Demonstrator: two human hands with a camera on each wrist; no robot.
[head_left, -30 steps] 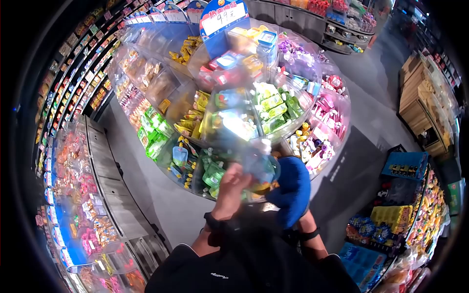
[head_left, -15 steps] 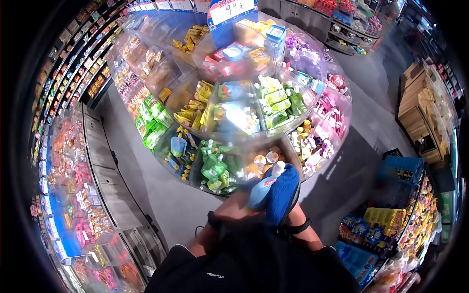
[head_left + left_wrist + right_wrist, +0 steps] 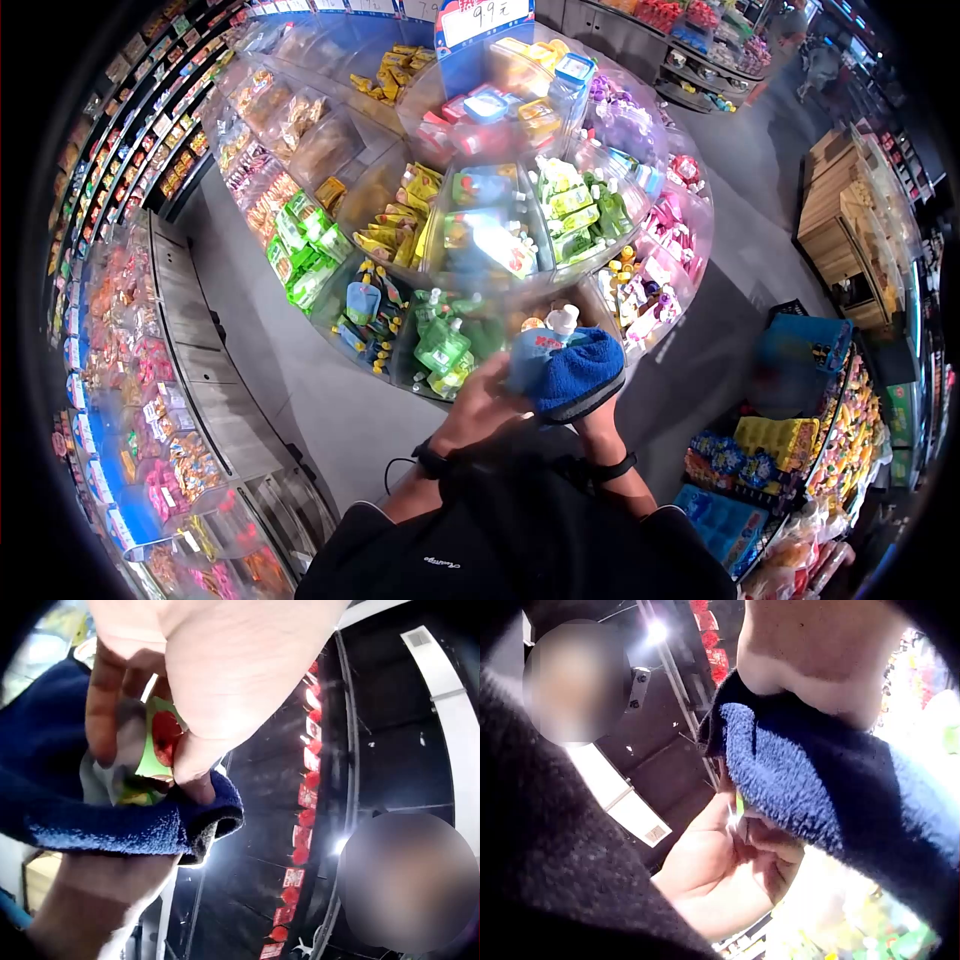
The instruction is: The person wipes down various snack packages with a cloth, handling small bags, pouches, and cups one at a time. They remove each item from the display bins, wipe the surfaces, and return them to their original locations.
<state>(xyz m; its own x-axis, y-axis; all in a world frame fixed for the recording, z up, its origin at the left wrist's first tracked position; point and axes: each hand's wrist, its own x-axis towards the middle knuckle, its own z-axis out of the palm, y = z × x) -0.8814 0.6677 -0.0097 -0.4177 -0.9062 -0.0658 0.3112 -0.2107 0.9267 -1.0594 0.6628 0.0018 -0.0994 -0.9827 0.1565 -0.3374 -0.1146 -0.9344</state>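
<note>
Item: one white-capped pouch (image 3: 535, 347), pinched between my left hand's (image 3: 480, 405) curled fingers and thumb, against the blue mitt, above the round display's (image 3: 402, 342) near edge. Item: one blue mitt (image 3: 582, 372), black-edged, over my right hand (image 3: 600, 420), its fingers hidden, their openness impossible to tell. Item: green pouches (image 3: 440, 347), binned beyond my left hand.

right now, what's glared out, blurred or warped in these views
Head view: the lens bends the cabinet at left, and glare whitens a packet near the centre; left wrist view: a round blur hides the lower right; right wrist view: a lamp flares near the top, and the background below the blue mitt is washed out.
</note>
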